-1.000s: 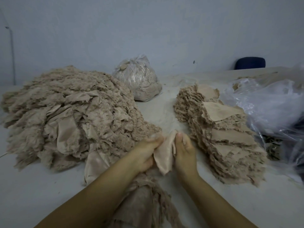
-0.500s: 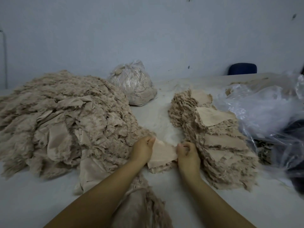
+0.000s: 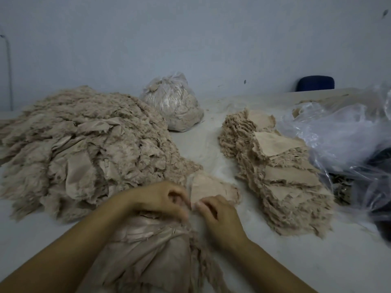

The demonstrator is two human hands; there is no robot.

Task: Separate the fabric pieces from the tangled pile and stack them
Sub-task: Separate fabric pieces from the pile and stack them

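Note:
A big tangled pile of beige frayed fabric (image 3: 80, 149) covers the left of the table. A neater stack of flat beige pieces (image 3: 283, 176) runs along the right. Between them lies a small beige fabric piece (image 3: 211, 187). My left hand (image 3: 163, 199) and my right hand (image 3: 215, 214) meet at its near edge with curled fingers, pinching fabric there. A bundle of fabric (image 3: 148, 250) lies under my forearms, near the table's front.
A tied clear bag of beige scraps (image 3: 173, 102) stands at the back centre. Crumpled clear plastic (image 3: 342, 136) lies at the right over something dark. A blue chair back (image 3: 315, 83) shows behind the white table (image 3: 203, 144). A grey wall is beyond.
The small piece was held up between both hands; it now lies flat on the table. Both hands have drawn back to its near edge, close together.

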